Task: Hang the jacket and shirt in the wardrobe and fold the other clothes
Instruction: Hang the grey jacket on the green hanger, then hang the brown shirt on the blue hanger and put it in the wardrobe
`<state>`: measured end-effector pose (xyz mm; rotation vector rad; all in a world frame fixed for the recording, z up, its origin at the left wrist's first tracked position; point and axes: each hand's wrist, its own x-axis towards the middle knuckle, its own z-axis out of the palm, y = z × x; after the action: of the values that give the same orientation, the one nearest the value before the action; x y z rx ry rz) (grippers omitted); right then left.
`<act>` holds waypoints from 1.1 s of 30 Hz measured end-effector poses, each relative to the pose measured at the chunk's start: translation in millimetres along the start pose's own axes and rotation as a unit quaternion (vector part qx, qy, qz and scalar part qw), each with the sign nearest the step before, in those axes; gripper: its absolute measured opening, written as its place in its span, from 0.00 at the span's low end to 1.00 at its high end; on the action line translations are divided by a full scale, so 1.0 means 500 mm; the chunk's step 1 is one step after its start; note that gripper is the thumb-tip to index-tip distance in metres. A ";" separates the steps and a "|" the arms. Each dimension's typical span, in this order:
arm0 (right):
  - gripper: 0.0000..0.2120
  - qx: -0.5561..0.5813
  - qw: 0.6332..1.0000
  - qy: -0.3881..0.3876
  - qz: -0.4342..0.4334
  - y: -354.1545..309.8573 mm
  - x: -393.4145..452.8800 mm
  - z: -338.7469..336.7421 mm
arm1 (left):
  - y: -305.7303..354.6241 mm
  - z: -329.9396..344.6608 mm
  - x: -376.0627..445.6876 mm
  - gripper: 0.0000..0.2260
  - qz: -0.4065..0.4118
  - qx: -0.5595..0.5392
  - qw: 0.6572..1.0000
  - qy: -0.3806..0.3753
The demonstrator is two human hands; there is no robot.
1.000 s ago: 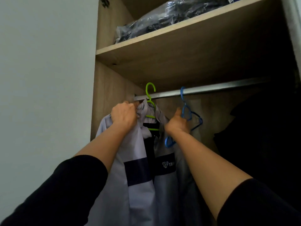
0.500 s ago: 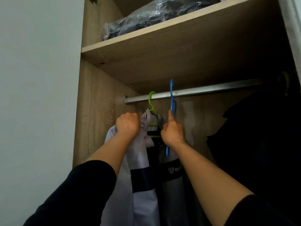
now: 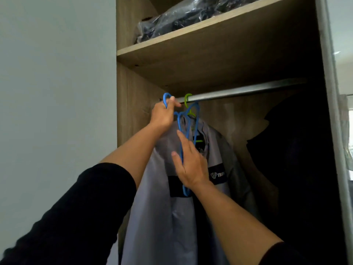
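A light grey jacket (image 3: 164,217) with a dark chest band hangs on a green hanger (image 3: 188,101) hooked over the metal rail (image 3: 248,89). In front of it is an empty blue hanger (image 3: 181,142), off the rail. My left hand (image 3: 163,115) grips the blue hanger's hook near the rail's left end. My right hand (image 3: 191,165) holds the blue hanger's lower frame, fingers wrapped behind it. The shirt is not in view.
A wooden shelf (image 3: 200,35) above the rail carries dark clothes in a clear plastic bag (image 3: 181,18). Dark garments (image 3: 298,159) hang at the right. The wardrobe's left side panel (image 3: 129,111) meets a pale wall (image 3: 57,92). A door edge (image 3: 332,131) runs down the right.
My left hand let go of the jacket's collar and took the blue hanger's hook. The blue hanger came off the rail and moved left, in front of the jacket. My right hand slid lower on it.
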<state>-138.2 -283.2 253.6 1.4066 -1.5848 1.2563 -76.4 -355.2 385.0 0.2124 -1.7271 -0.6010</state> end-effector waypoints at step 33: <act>0.23 0.021 0.987 -0.152 -0.047 -0.392 -0.324 -0.285 | 0.409 -0.557 -0.677 0.10 -0.228 0.407 0.873 -0.143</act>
<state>68.7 -86.4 193.4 1.7443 -1.6742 1.0641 309.5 -105.7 233.8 1.2064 -2.1582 -0.1942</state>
